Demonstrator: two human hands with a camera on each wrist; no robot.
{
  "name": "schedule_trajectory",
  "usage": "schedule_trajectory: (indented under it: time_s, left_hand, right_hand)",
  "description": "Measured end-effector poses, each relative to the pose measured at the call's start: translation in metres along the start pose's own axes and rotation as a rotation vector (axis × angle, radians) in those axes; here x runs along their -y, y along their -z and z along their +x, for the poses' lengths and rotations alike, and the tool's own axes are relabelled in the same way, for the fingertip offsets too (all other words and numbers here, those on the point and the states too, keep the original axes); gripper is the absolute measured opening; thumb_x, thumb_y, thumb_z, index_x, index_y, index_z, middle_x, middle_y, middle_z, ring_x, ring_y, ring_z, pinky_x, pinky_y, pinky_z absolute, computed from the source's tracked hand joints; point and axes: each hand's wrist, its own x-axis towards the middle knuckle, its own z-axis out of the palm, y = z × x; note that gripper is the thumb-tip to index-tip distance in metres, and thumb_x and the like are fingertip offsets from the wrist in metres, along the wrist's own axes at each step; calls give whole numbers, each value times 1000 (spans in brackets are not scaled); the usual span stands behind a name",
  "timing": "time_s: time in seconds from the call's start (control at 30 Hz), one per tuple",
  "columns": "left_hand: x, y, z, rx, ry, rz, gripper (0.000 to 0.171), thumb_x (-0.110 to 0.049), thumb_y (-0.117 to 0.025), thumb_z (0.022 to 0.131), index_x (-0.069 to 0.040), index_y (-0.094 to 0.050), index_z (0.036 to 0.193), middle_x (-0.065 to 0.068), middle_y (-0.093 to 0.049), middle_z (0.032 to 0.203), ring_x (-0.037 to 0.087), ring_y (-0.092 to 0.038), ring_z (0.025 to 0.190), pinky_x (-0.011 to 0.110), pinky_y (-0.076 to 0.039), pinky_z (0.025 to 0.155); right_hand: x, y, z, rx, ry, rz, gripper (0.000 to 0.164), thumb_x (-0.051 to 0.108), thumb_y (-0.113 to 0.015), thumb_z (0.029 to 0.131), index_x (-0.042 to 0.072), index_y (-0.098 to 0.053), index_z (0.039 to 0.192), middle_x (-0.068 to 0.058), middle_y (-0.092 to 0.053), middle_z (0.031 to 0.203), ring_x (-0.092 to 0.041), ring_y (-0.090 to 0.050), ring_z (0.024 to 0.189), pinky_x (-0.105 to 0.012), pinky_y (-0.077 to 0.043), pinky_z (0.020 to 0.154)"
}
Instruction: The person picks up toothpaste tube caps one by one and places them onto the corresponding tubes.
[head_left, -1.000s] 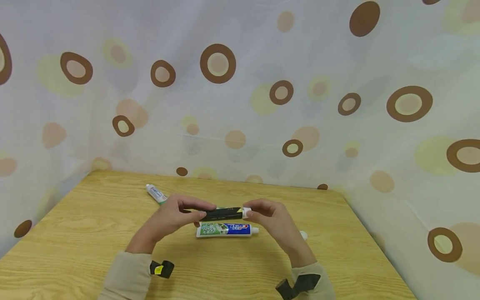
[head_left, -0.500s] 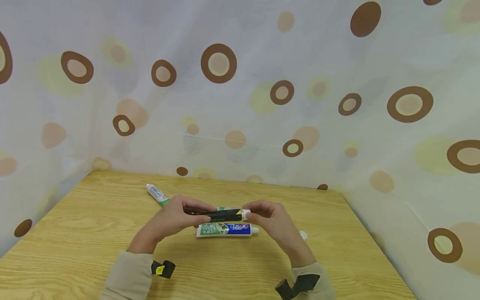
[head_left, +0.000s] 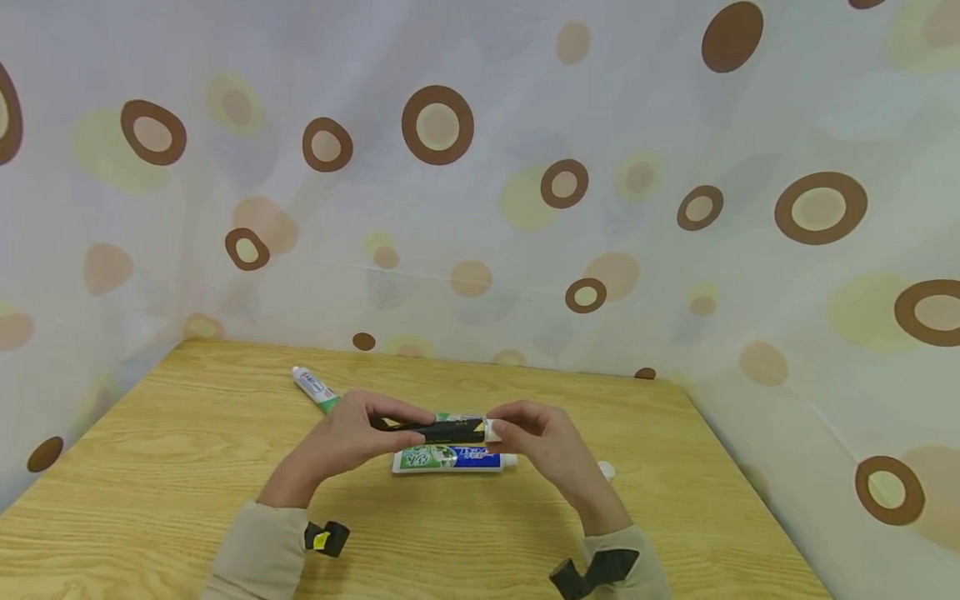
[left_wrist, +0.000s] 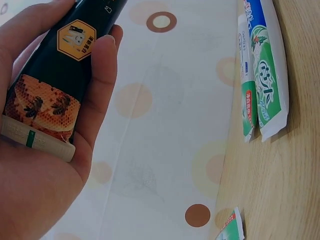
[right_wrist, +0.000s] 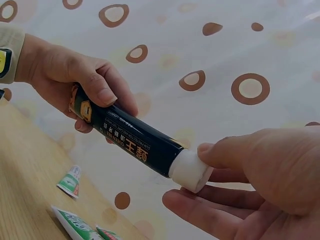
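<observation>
- The left hand point(head_left: 345, 437) curls round the flat end of the dark tube point(right_wrist: 137, 132), held up over the table between both hands
- The right hand point(head_left: 555, 442) pinches the white cap point(right_wrist: 190, 170) between thumb and fingers
- A firm but gentle left grip should steady the tube without squeezing it; tube and cap are best lined up, fingertips square on the cap
- The wood-grain table point(head_left: 450, 533) bears a green-and-blue tube point(head_left: 450, 459), lying nearer the person
- A pale covering point(head_left: 480, 208) with brown rings rises behind and at both sides

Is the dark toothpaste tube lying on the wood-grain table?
No, the left hand grips the dark toothpaste tube above the wood-grain table while the right hand pinches its white cap.
</observation>
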Motion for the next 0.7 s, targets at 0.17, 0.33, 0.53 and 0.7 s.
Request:
schedule_trajectory:
  time_s: [0.17, 0.33, 0.53, 0.7]
  left_hand:
    - [1, 1, -1, -1, 2, -10, 27, -28, -77, 87, -18, -78, 112, 6, -74, 116, 24, -70, 84, 29, -55, 67]
    - [0, 3, -2, -22, 14, 14, 26, -30, -77, 87, -20, -78, 111, 6, -73, 117, 16, -67, 77, 25, -50, 61]
    - [-1, 5, -4, -33, 23, 26, 25, -32, -77, 87, -22, -78, 110, 5, -73, 117, 10, -59, 65, 23, -43, 54]
    - [-3, 4, -3, -32, 8, 27, 24, -30, -78, 87, -21, -78, 109, 4, -73, 117, 12, -60, 65, 23, -43, 53]
  right_hand:
    - [1, -1, 0, -14, 11, -52, 34, 26, -64, 98, 1, -65, 121, -17, -66, 117, -27, -69, 103, -33, -56, 91]
    - [2, -3, 1, -4, 39, -107, 32, 20, -67, 96, 6, -65, 124, -15, -66, 124, -21, -66, 111, -27, -53, 92]
    - [0, -2, 0, 15, 52, -93, 31, 14, -66, 96, 9, -63, 126, -14, -65, 125, -19, -68, 108, -28, -54, 92]
    - [-1, -2, 0, 5, 60, -90, 30, 15, -66, 96, 10, -63, 126, -14, -64, 126, -22, -67, 112, -29, -53, 94]
